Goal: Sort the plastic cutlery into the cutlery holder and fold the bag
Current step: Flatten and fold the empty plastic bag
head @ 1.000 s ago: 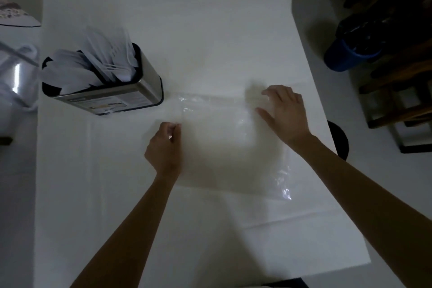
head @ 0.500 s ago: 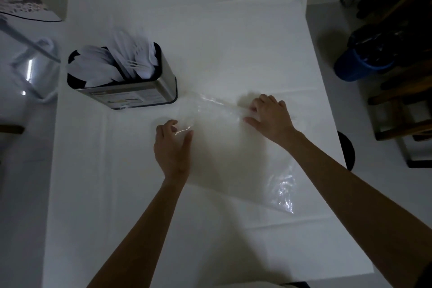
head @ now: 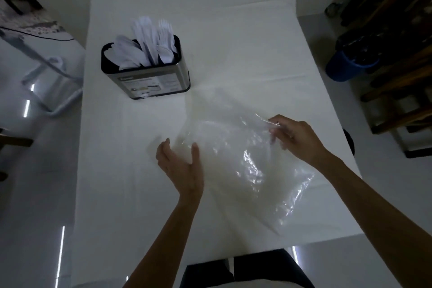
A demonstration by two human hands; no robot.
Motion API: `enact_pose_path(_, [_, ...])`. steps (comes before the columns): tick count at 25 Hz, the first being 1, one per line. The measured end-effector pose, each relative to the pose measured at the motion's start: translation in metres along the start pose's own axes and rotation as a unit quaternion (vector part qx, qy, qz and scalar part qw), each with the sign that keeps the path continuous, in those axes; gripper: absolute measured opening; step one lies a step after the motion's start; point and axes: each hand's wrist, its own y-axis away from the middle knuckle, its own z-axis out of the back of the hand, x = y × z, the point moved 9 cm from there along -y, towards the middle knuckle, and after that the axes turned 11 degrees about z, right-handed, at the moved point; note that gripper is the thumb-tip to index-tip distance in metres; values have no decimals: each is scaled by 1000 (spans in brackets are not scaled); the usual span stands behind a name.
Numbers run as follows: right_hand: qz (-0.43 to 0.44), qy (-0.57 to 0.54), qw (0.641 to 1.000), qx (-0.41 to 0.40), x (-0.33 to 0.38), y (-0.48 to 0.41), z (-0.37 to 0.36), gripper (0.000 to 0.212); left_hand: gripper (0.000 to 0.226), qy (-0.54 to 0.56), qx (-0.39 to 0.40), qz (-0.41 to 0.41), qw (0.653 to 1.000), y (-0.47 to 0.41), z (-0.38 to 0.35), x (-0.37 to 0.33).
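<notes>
We see one clear plastic bag (head: 252,170), thin, crinkled and glossy. It lies in the lower right of the frame on the counter (head: 210,18), which is covered with a smooth white cloth marked by fold creases. Our right hand (head: 294,135) pinches the bag's upper right edge between thumb and fingertips, and the film there is raised off the cloth. Our left hand (head: 182,166) is open at the bag's left edge, with the fingers loosely spread and the thumb up. We cannot tell whether it has hold of the film.

One cutlery holder (head: 152,82) stands upright at the centre left, well apart from the bag. It is a brushed-metal box with rounded corners and a dark rim. The paper label on its front carries writing too small to read. The white plastic cutlery (head: 149,47) stands packed inside. Fork tines show on at least two pieces, and the rest are too blurred to count.
</notes>
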Motion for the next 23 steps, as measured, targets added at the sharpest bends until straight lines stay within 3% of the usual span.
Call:
enact_pose_path(2, [-22,-73,995,-64,5,31,1,12,77,45,16,6,999,14,9,11])
enact_pose_path(6, [-62,-174,966,-183,12,85,-4,10,57,167,133,64,975,48,4,41])
enact_pose_path(9, [-71,-223,942,-240,12,122,-7,10,44,181,202,124,954,78,-13,62])
enact_pose_path(12, [-81,-224,934,-268,5,148,4,11,33,156,225,130,953,106,-25,61])
enact_pose_path(17, [-96,-221,924,-296,-26,187,41,10,38,117,247,82,958,152,-60,39])
enact_pose_path(23, [-134,-188,919,-319,-113,262,130,4,18,97,255,-18,962,261,-142,-21])
